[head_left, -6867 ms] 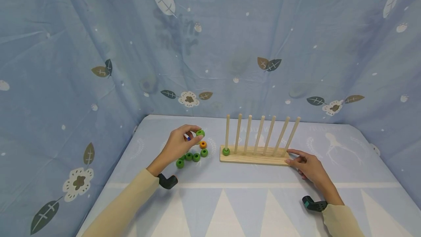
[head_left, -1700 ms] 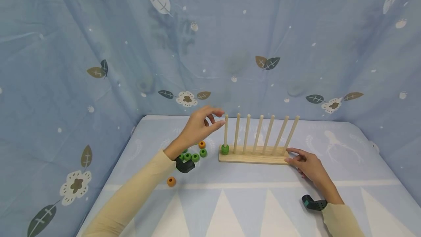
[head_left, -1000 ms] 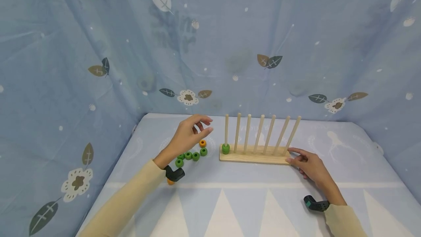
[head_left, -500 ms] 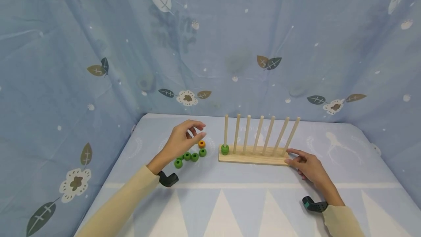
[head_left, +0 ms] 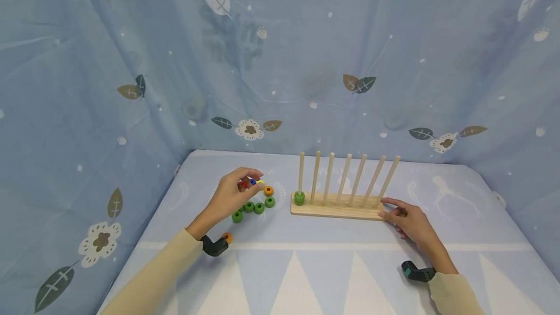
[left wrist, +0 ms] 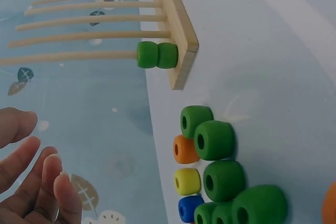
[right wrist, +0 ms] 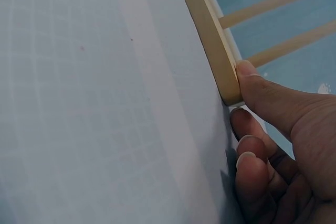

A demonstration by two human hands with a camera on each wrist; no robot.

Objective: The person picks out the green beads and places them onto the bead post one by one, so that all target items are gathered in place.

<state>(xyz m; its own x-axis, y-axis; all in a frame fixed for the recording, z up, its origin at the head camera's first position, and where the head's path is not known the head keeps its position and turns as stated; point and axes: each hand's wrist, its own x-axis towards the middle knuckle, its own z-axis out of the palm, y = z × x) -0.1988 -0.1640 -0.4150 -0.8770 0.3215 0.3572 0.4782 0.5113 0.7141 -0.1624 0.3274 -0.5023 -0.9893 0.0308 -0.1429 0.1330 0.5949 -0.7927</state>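
My left hand [head_left: 232, 192] hovers over the loose beads with its fingers loosely bent and nothing between them. Green beads [left wrist: 224, 179] lie close together beside an orange bead [left wrist: 185, 149], a yellow bead [left wrist: 187, 181] and a blue bead [left wrist: 190, 209]; a bit of red shows behind my fingers. Two green beads [left wrist: 147, 54] sit stacked at the bottom of the leftmost peg of a wooden peg rack [head_left: 337, 212]. At the rack's right end my right hand [head_left: 409, 220] grips the base, thumb on the near corner [right wrist: 230, 90] and index finger at the far side.
Another orange bead [head_left: 227, 238] lies apart, nearer the front, by the left wrist camera [head_left: 214, 247]. Several upright bare pegs [head_left: 329, 179] rise from the rack. A patterned blue curtain [head_left: 306, 62] hangs behind the table.
My left hand earlier carried a green bead to the leftmost peg, which now bears a second one. Since then the hand has moved back left and down over the loose beads. My right hand stays put.
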